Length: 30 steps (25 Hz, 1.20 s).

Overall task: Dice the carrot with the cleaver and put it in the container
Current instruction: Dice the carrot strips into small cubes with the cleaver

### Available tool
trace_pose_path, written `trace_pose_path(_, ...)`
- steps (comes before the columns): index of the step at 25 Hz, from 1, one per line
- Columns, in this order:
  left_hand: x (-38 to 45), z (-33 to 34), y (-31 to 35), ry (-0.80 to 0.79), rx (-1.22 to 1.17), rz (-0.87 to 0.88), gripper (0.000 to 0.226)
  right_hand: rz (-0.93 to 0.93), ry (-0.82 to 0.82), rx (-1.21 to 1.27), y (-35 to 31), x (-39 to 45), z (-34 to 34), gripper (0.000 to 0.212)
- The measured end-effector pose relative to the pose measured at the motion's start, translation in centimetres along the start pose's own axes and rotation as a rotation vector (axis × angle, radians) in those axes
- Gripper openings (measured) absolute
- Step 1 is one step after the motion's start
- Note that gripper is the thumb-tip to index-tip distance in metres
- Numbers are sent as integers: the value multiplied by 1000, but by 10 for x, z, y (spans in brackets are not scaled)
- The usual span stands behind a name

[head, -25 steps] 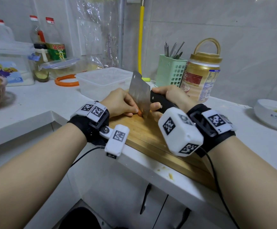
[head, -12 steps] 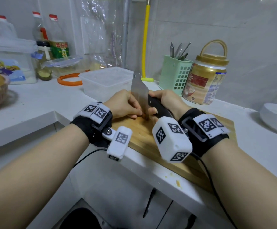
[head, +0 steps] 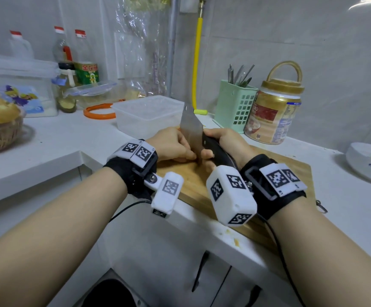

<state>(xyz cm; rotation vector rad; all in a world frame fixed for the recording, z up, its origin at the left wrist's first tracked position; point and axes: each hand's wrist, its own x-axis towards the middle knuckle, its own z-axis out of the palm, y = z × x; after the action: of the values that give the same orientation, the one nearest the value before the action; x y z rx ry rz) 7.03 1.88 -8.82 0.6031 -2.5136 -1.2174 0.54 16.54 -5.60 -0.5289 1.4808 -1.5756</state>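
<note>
The right hand (head: 225, 144) is wrapped around the black handle of the cleaver (head: 191, 128), blade upright on the cutting board (head: 291, 171). The left hand (head: 171, 145) is curled, knuckles against the blade's flat, covering the carrot; only an orange sliver shows at its far edge, so I can't tell how firmly it is pinned. I'd keep those fingertips tucked and the cuts short and even. The container (head: 144, 116) waits just beyond the board.
</note>
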Motion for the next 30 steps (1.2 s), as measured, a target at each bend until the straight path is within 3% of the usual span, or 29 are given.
trace_pose_path(3, -1, 4, 4, 57, 62, 6, 21, 3, -64, 65, 3, -16, -16, 28)
trace_pose_path(7, -5, 10, 11, 32, -70, -60, 10, 24, -59, 96, 2, -22, -39, 31)
trace_pose_path(9, -3, 10, 13, 48, -53, -82, 15, 7, -82, 126, 1, -23, -45, 30)
trace_pose_path(18, 8, 0, 30, 22, 268, -2, 2, -68, -48, 217, -1, -24, -52, 32)
trace_pose_path(24, 14, 12, 45, -58, 615, -54, 31, -99, -26, 244, -1, -26, -57, 31)
trace_pose_path(30, 16, 8, 44, -52, 589, -92, 20, -94, -20, 251, 0, -26, -59, 29)
